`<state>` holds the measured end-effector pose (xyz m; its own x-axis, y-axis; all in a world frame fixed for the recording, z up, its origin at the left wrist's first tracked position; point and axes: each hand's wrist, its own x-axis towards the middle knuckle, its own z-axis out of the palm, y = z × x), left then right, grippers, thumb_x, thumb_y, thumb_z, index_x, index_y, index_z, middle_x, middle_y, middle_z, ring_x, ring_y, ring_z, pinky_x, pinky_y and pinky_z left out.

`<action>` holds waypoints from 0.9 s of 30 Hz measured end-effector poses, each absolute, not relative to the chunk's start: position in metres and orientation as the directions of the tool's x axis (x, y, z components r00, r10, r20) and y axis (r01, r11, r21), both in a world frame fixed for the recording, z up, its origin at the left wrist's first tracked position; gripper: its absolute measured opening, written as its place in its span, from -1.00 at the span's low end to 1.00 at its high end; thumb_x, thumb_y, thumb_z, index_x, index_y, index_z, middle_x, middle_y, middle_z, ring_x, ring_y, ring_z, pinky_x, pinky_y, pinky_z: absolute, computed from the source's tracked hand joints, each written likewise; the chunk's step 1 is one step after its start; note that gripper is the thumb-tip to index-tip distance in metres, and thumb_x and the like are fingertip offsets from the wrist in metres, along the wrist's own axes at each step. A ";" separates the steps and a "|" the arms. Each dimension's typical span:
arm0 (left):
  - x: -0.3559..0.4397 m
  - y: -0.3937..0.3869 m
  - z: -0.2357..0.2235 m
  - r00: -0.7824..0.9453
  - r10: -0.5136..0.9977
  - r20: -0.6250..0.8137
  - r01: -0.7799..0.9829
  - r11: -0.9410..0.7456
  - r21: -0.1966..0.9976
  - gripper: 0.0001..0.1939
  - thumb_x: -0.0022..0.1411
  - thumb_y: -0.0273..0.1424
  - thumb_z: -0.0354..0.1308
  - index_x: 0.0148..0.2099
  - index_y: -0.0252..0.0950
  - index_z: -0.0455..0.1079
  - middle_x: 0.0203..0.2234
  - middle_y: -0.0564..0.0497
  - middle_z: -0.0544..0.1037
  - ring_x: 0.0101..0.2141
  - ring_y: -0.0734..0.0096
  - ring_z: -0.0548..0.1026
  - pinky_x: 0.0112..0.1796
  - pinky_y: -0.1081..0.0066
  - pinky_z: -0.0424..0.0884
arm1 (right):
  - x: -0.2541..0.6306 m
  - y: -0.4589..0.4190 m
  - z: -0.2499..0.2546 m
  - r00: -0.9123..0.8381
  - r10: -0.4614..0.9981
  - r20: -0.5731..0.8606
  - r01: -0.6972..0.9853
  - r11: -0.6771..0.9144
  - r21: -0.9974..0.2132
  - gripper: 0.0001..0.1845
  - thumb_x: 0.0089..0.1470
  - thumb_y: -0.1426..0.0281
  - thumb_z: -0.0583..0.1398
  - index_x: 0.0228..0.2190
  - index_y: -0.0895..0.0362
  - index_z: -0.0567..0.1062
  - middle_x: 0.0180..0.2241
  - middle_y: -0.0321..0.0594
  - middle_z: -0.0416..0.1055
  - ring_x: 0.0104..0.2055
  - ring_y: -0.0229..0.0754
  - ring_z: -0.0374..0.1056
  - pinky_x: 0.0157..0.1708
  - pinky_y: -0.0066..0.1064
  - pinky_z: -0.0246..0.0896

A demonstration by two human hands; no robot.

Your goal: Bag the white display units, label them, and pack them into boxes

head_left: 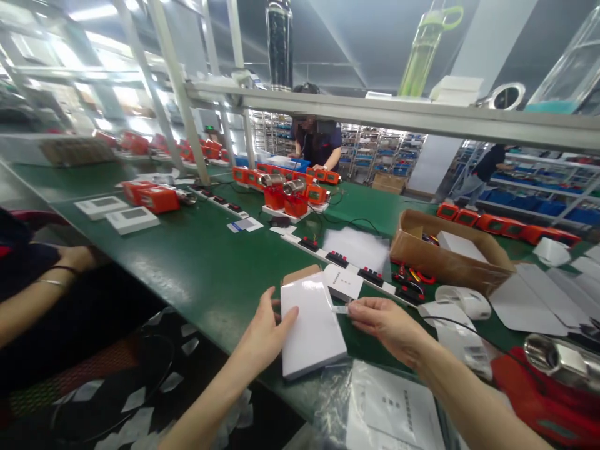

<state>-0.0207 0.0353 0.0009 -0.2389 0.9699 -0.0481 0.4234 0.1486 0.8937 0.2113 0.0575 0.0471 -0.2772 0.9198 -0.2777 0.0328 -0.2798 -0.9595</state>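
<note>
A flat white box [312, 322] lies tilted near the table's front edge. My left hand [272, 328] grips its left side, thumb on the top face and fingers at the edge. Between the thumb and fingers of my right hand [382, 322] is a small pale sticker [340, 309], its free end at the box's right edge. Just behind the box is a white printed booklet [344, 281]. In front and to the right, more printed booklets [394, 409] lie in clear plastic bags.
A power strip [336, 257] crosses the green table [201, 250]. On the right are an open carton [450, 250], label rolls [462, 303] and a red device with a metal fitting [557, 362]. A co-worker's arm [44, 294] is at left; another person [319, 140] stands across.
</note>
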 end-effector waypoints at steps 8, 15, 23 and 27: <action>-0.037 0.030 0.027 -0.095 0.981 -0.166 0.103 0.176 0.979 -0.02 0.05 0.12 0.10 0.30 -0.43 -0.06 0.16 -0.38 0.25 0.00 0.04 0.42 -0.09 0.23 0.38 | 0.156 0.042 0.082 -0.481 0.865 -0.143 -0.091 -0.212 -0.973 -0.70 -0.11 0.17 0.34 -0.47 0.17 0.52 -0.26 -0.13 0.53 -0.12 -0.13 0.40 0.07 -0.24 0.11; -0.054 0.009 0.042 0.231 0.962 -0.144 -0.490 0.243 0.837 -0.26 -0.12 -0.06 0.37 0.06 -0.34 0.35 -0.17 -0.22 0.57 -0.26 0.11 0.55 -0.27 0.33 0.44 | 0.135 0.010 0.104 -0.562 0.818 -0.123 0.004 -0.146 -0.989 -0.75 -0.06 0.23 0.32 -0.55 0.11 0.43 0.03 -0.11 0.41 0.25 -0.03 0.09 0.18 -0.14 -0.09; -0.054 -0.002 0.042 0.163 0.982 -0.093 -0.535 0.168 0.828 -0.50 0.04 -0.38 0.31 0.04 -0.29 0.32 -0.21 -0.14 0.58 -0.36 0.27 0.55 -0.34 0.39 0.45 | 0.142 0.022 0.111 -0.286 0.957 0.044 0.019 0.052 -0.998 -0.70 -0.08 0.13 0.29 -0.53 0.11 0.48 -0.12 -0.14 0.50 -0.05 -0.03 0.36 0.03 -0.18 0.12; -0.049 -0.011 0.044 0.190 0.979 -0.076 -0.496 0.163 0.853 -0.53 0.06 -0.37 0.31 0.02 -0.30 0.31 -0.18 -0.13 0.56 -0.29 0.23 0.55 -0.29 0.36 0.46 | 0.146 0.036 0.114 -0.143 0.970 0.196 0.089 0.210 -0.974 -0.73 -0.05 0.13 0.27 -0.50 0.09 0.52 0.12 -0.15 0.31 0.16 0.03 0.19 0.18 -0.06 -0.12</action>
<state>-0.0490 -0.0107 0.0442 0.1901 0.9788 -0.0760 -0.4961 0.1626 0.8529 0.1465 0.0356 0.1136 -0.1431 0.9702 0.1957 0.0894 0.2096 -0.9737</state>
